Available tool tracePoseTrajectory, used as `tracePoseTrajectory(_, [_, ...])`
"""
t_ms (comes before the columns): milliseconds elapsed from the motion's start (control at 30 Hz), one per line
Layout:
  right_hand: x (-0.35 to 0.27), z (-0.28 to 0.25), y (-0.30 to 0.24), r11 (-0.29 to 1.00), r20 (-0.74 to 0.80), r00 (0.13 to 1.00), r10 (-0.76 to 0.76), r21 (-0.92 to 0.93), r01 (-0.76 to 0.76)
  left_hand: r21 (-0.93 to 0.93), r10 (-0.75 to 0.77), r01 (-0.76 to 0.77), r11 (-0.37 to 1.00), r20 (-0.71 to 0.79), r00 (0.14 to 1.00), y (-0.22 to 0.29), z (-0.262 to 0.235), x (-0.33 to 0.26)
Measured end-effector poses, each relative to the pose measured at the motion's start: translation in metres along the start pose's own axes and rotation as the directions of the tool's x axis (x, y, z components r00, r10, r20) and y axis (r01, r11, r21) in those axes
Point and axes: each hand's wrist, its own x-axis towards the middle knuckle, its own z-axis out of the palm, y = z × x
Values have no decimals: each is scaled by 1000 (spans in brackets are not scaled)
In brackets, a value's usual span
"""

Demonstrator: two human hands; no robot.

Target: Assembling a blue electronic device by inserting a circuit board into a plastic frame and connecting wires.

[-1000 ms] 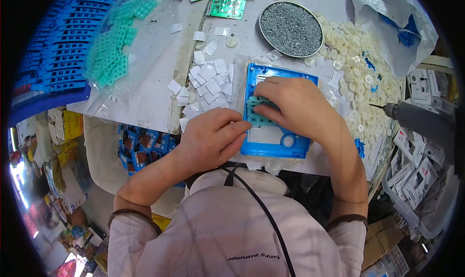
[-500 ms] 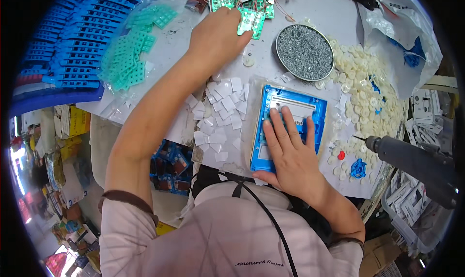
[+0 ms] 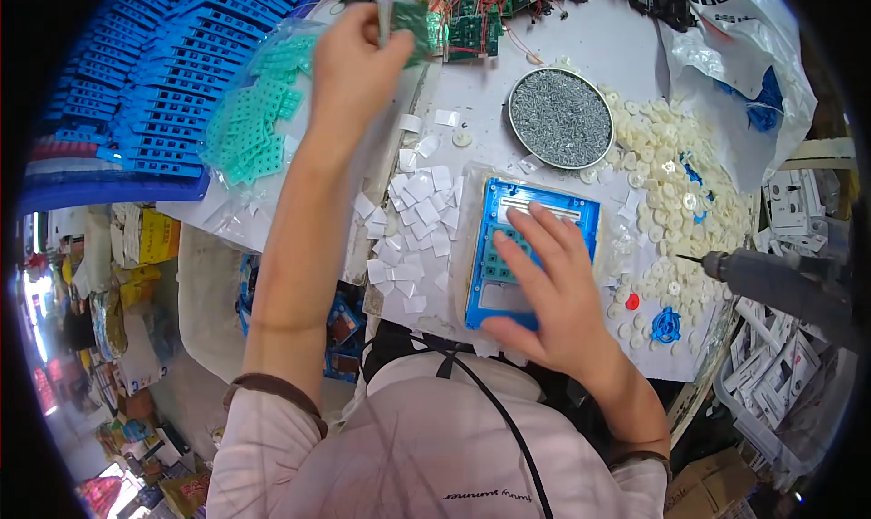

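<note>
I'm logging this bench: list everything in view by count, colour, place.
Held circuit board: one, green, upper centre
Other circuit boards: several, green, top centre
Casing: one, blue, centre
Keypad sheet: one, teal, in casing
Paper squares: many, white, left of casing
Dish: one, silver, above casing
Metal bits: many, grey, in dish
Discs: many, cream, right of casing
Small piece: one, red, among discs
Ringed part: one, blue, near discs
Power tool: one, grey, far right
Bag: one, white, upper right
Perforated sheets: many, green, upper left
Frames: many, blue, upper left
Bin: one, white, lower left
Plates: several, white, right edge
Background clutter: uncounted, mixed, left edge
Left hand: one, bare, holding circuit board
Right hand: one, bare, over casing
</note>
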Motion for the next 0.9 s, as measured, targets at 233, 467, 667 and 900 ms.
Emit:
tracePoseTrajectory(233, [56, 13, -13, 262, -122, 895, 428, 965, 7, 19, 273, -298, 954, 346, 897, 124, -28, -103])
tracePoseTrajectory(467, [43, 6, -3, -160, 147, 954, 261, 981, -108, -151, 101, -71, 986, 205, 974, 123, -99, -139])
tracePoseTrajectory(667, [33, 11, -10, -131, 195, 914, 356, 979, -158, -304, -156, 356, 883, 526, 836, 96, -60, -144])
tracePoseTrajectory(900, [21, 27, -16, -129, 13, 749, 663, 987, 97, -682, -169, 429, 593, 415, 894, 93, -43, -169])
